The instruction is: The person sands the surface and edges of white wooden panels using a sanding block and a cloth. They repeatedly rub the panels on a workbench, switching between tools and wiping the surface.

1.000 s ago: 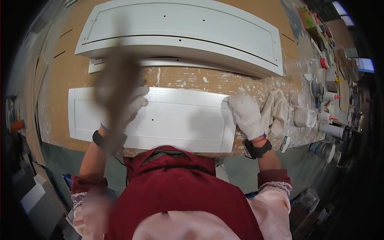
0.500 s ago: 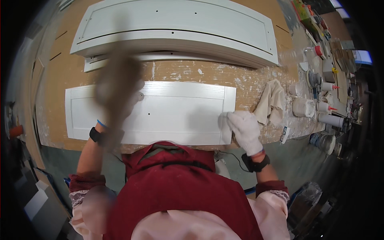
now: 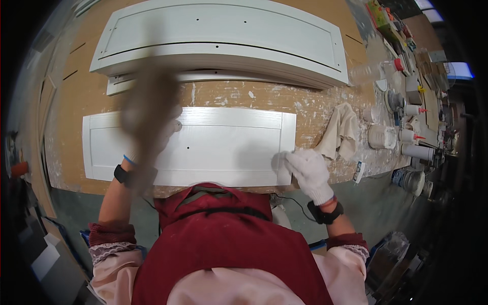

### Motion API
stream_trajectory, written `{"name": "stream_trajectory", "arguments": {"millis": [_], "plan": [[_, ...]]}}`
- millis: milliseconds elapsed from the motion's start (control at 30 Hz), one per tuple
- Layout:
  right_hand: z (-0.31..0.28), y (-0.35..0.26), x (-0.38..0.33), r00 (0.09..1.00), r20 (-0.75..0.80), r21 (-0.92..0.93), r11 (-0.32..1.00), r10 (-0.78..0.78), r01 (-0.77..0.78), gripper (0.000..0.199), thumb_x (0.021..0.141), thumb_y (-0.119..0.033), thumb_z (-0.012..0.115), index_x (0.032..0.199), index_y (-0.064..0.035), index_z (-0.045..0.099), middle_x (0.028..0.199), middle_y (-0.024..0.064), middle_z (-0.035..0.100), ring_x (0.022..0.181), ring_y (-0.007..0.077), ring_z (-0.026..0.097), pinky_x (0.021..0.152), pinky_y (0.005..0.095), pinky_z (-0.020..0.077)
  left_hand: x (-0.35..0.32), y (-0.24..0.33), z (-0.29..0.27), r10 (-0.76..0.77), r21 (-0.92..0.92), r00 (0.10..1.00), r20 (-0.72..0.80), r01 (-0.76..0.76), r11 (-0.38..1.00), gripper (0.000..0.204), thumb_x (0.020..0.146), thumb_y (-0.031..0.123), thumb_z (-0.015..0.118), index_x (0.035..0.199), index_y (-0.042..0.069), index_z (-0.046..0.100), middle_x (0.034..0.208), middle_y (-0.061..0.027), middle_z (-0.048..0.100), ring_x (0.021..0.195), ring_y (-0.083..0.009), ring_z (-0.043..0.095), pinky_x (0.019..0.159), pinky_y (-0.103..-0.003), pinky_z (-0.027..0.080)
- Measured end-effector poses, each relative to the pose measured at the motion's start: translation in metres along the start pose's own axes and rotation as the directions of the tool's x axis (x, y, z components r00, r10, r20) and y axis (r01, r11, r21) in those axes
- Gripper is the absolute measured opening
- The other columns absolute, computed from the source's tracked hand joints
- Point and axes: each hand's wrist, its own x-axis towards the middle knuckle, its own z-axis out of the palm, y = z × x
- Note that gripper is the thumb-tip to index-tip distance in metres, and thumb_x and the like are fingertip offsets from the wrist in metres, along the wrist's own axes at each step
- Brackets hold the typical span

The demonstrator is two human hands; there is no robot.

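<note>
A white panel [image 3: 223,147] with a recessed field and a small dark hole lies flat on the worktable in front of me. My left hand [image 3: 168,129] lies over its left part. A brown blur covers most of that hand; the fingertips that show are apart on the panel. At the panel's right edge, my right hand [image 3: 309,173], in a white knit glove, has its fingers bent and pressed together. Its fingertips reach the panel's right border, and whatever may be between them is hidden.
Behind lies a stack of white panels [image 3: 218,33]. To the right, a beige cloth [image 3: 339,133] lies crumpled on the paint-spotted worktable [image 3: 254,96]. Farther right stand a white tub [image 3: 381,137], a clear bottle with a red cap [image 3: 398,64] and several glue bottles with red tips [image 3: 413,110].
My right hand has shifted slightly nearer to me along the panel's right edge. The whole view has moved a little. My left hand stays on the panel.
</note>
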Motion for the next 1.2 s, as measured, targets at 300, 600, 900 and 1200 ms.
{"name": "stream_trajectory", "arguments": {"millis": [300, 600, 900, 1200], "plan": [[0.001, -0.011, -0.027, 0.948, 0.292, -0.142, 0.974, -0.128, 0.175, 0.023, 0.079, -0.016, 0.056, 0.101, -0.0159, 0.062, 0.092, 0.0001, 0.059, 0.083, 0.0208, 0.057, 0.075, 0.0383, 0.0431, 0.003, 0.008, -0.006, -0.073, 0.025, 0.997, 0.032, 0.073, 0.997, 0.037, 0.073, 0.027, 0.075, 0.106, 0.012, 0.072, 0.114, -0.0185, 0.061, 0.106, -0.0340, 0.058, 0.091, -0.039, 0.047], [0.003, -0.010, -0.024, 0.962, 0.221, -0.225, 0.951, -0.163, 0.213, 0.027, 0.078, -0.015, 0.055, 0.104, -0.0163, 0.063, 0.089, 0.0011, 0.058, 0.082, 0.0224, 0.056, 0.073, 0.0383, 0.0419, -0.004, -0.013, 0.011, -0.067, -0.344, 0.996, -0.056, 0.043, 0.938, 0.036, 0.072, 0.025, 0.075, 0.105, 0.011, 0.072, 0.113, -0.0176, 0.061, 0.105, -0.0340, 0.058, 0.090, -0.039, 0.048], [0.004, -0.003, -0.026, 0.953, 0.277, -0.241, 0.951, -0.123, 0.193, 0.025, 0.078, -0.015, 0.055, 0.102, -0.0162, 0.062, 0.089, 0.0014, 0.057, 0.083, 0.0219, 0.056, 0.074, 0.0388, 0.0421, 0.003, 0.005, -0.003, 0.110, 0.156, 0.994, -0.022, -0.105, 0.982, 0.035, 0.072, 0.025, 0.075, 0.105, 0.012, 0.072, 0.113, -0.0176, 0.061, 0.108, -0.0345, 0.057, 0.093, -0.039, 0.046], [0.001, -0.006, -0.027, 0.959, 0.248, -0.206, 0.960, -0.136, 0.189, 0.025, 0.078, -0.016, 0.055, 0.102, -0.0162, 0.062, 0.089, 0.0016, 0.058, 0.083, 0.0217, 0.057, 0.075, 0.0388, 0.0430, 0.003, 0.002, -0.001, 0.135, 0.228, 0.990, -0.034, -0.124, 0.966, 0.035, 0.072, 0.026, 0.075, 0.105, 0.013, 0.072, 0.116, -0.0176, 0.061, 0.111, -0.0344, 0.056, 0.094, -0.039, 0.045]]}}
